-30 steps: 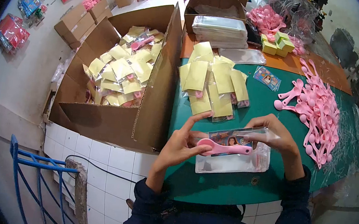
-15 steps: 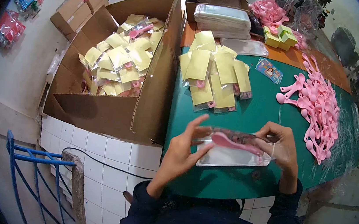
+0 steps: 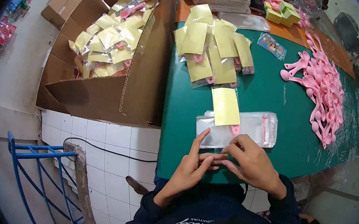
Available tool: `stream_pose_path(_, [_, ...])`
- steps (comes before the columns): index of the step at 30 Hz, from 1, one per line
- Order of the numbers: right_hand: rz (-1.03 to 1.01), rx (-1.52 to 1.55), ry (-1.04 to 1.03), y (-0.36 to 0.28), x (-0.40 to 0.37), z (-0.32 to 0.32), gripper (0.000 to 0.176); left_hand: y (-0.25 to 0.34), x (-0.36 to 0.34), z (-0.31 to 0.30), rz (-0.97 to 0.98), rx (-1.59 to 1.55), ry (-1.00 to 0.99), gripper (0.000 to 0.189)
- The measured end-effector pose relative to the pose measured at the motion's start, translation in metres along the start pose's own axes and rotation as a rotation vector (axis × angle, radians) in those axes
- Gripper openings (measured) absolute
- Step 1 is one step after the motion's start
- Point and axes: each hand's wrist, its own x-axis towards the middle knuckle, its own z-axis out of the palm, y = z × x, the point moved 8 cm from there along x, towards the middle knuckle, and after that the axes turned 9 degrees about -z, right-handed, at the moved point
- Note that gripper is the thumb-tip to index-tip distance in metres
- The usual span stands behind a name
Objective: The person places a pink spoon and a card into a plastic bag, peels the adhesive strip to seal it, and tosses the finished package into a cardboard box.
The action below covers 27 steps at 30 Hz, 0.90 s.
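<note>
A clear packet with a yellow card [image 3: 226,107] lies on a stack of clear plastic bags [image 3: 255,128]. The pink handle end of a spoon [image 3: 235,129] sticks out below the card. Just under the packet, at the stack's near edge, my left hand [image 3: 193,169] has its index finger stretched forward and its other fingers reaching right. My right hand [image 3: 251,162] meets those fingertips from the right, its own fingers bent and pinched together. What sits between the right fingertips is too small to make out.
Finished-looking yellow-card packets [image 3: 216,45] are piled further back on the green table [image 3: 265,93]. Pink spoons [image 3: 319,90] heap at the right, near printed cards [image 3: 272,46] and yellow-green boxes [image 3: 283,13]. A cardboard box [image 3: 88,95] of packets stands left.
The bag with the pink spoon, held up between both hands before, now lies yellow card up on the bag stack. Both hands have come nearer my body and together. The view has shifted.
</note>
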Motion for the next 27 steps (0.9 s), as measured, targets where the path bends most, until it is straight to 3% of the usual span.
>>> stream_pose_path(5, [-0.025,0.008,0.019,0.004,0.004,0.015,0.022,0.007,-0.003,-0.004,0.068,0.158,0.104,0.054])
stream_pose_path(8, [-0.049,0.038,-0.003,0.005,0.004,0.021,0.020,0.013,-0.004,-0.003,0.016,0.259,0.121,0.052])
stream_pose_path(15, [-0.159,-0.080,0.039,-0.009,0.000,0.023,0.020,0.002,0.010,-0.008,0.072,0.085,0.188,0.058])
stream_pose_path(20, [-0.179,0.153,-0.035,-0.004,-0.006,0.020,0.019,0.007,0.006,-0.001,0.023,0.064,0.207,0.056])
stream_pose_path(23, [-0.255,0.348,-0.123,-0.006,-0.012,0.009,0.018,0.007,0.008,-0.013,0.090,-0.063,0.325,0.051])
stream_pose_path(27, [-0.205,0.630,-0.243,0.036,-0.028,-0.047,0.021,0.005,0.007,-0.004,-0.004,-0.089,0.086,0.039])
